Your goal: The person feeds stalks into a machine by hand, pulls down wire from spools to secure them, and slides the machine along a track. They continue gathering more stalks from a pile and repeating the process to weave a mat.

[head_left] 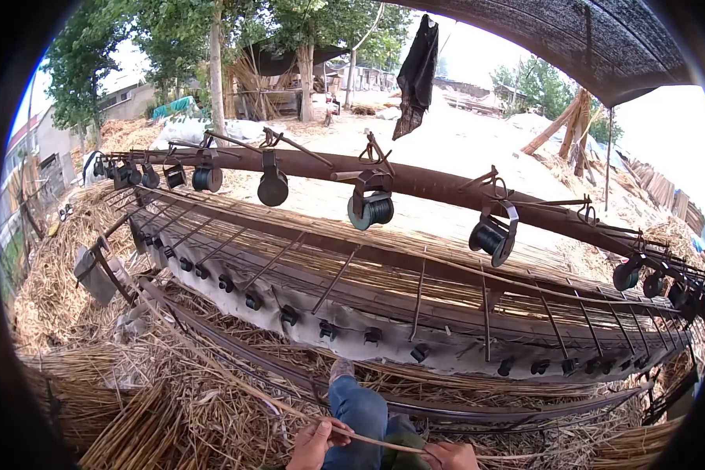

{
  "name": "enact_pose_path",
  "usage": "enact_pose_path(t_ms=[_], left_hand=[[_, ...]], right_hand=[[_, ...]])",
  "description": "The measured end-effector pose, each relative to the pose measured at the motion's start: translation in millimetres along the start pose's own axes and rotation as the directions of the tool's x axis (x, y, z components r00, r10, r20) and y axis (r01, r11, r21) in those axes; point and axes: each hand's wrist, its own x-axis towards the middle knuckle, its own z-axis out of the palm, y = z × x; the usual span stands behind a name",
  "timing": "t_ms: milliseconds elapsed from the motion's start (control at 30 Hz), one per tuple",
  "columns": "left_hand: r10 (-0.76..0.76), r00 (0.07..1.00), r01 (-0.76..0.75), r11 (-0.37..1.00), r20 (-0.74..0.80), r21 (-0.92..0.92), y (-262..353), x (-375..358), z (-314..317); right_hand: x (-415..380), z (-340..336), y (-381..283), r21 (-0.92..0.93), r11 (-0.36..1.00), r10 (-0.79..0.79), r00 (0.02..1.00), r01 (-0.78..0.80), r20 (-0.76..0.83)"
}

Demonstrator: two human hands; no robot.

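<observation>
A long, thin reed stalk (380, 443) runs across my lap between both hands. My left hand (316, 442) is closed around it, with thumb and fingers pinching the stalk. On the other side my right hand (451, 456) grips the same stalk, partly cut off by the bottom edge of the view. The stalk's far part slants up to the left over the loose straw. In front of me stands a long weaving frame with a rusty pipe beam (313, 163) on top. Black wire spools (370, 210) hang from that beam.
Reeds lie along the frame's bed (368, 258), crossed by thin metal rods (338, 279). Below, a pale cloth strip (274, 325) carries several small black spools. A curved metal rail (478, 411) passes near my knees. Loose reeds (157, 415) cover the ground at left.
</observation>
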Motion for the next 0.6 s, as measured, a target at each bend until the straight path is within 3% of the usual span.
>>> enact_pose_path(t_ms=[167, 600], left_hand=[[-0.068, 0.987, 0.015, 0.941, 0.144, 0.338, 15, -9, 14], [-0.189, 0.968, 0.065, 0.822, 0.164, 0.566, 6, -8, 13]], right_hand=[[0, 7, 1, -0.016, 1.000, -0.021, 0.999, 0.021, -0.024], [3, 7, -2, 0.003, 1.000, -0.012, 0.999, 0.012, -0.032]])
